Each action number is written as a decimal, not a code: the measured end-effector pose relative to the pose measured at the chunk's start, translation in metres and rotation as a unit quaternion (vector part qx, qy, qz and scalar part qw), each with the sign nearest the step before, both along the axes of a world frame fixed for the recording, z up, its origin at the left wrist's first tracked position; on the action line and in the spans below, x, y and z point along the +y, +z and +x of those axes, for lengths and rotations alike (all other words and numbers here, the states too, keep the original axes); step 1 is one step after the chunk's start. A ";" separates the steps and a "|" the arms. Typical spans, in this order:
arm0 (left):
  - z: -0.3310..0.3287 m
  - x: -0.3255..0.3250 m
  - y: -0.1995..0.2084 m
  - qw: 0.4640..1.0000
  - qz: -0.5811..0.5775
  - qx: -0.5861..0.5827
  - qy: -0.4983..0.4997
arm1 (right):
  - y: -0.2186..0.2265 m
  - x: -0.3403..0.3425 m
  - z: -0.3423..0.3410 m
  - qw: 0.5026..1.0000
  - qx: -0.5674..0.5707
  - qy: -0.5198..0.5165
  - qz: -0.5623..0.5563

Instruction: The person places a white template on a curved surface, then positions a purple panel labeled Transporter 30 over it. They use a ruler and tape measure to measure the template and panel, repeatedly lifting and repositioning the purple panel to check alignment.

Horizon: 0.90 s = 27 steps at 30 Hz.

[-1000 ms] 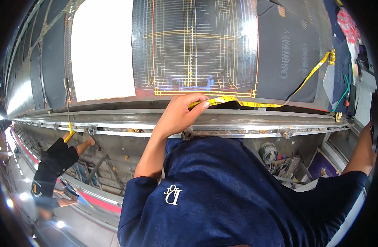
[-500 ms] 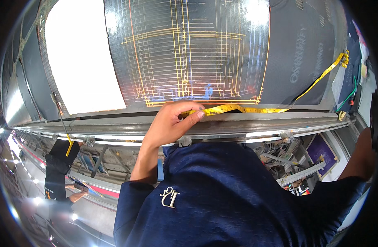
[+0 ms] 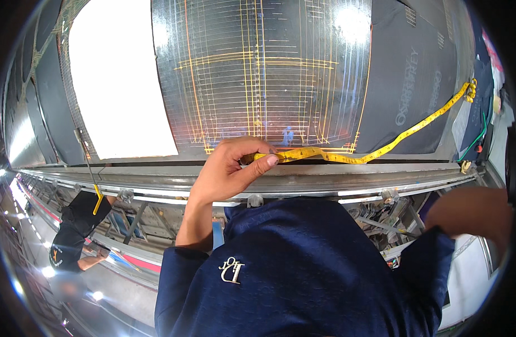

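My left hand (image 3: 230, 171) pinches a yellow measuring tape (image 3: 404, 137) between thumb and fingers at the near edge of a dark table surface. From that grip the tape runs right along the edge, then bends up to a crumpled bunch (image 3: 470, 90) at the table's far right corner. Just beyond my hand lies a glossy black sheet (image 3: 294, 90) ruled with yellow, orange, white and blue lines. My right arm (image 3: 466, 216) is smeared by motion at the right rim, its hand out of sight.
A bright white panel (image 3: 117, 84) lies left of the ruled sheet. A metal rail (image 3: 303, 174) runs along the table's near side. A thin rod with a yellow handle (image 3: 98, 199) hangs over it at left. Another person in black (image 3: 72, 236) stands at lower left.
My right arm has swung inward and lower. The tape's right stretch now turns its wide face up and sags nearer the edge. My left hand keeps its pinch.
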<state>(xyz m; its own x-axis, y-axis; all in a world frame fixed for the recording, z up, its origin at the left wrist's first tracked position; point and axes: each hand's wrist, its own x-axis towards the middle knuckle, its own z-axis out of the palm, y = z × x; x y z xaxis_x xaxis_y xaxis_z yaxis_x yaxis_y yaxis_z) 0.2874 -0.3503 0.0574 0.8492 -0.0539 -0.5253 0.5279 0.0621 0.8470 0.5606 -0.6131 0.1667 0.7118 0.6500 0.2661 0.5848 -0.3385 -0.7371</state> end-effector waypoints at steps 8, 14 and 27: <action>0.016 0.041 0.015 0.987 0.084 -0.135 -0.021 | -0.146 0.006 -0.114 0.744 0.627 0.190 -0.130; 0.004 0.081 -0.021 0.980 0.164 0.071 0.092 | -0.116 -0.039 -0.047 0.882 0.423 0.025 -0.205; 0.006 0.094 -0.049 0.955 0.216 0.057 0.193 | -0.162 -0.009 -0.057 0.976 0.135 0.021 -0.171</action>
<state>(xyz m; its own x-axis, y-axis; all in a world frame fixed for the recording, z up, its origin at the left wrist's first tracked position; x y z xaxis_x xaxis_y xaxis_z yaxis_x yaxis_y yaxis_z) 0.2930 -0.2560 0.0084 0.6977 0.4950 -0.5179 0.6265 -0.0711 0.7762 0.5038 -0.6223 0.0051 0.6970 0.6976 -0.1659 0.4029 -0.5724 -0.7142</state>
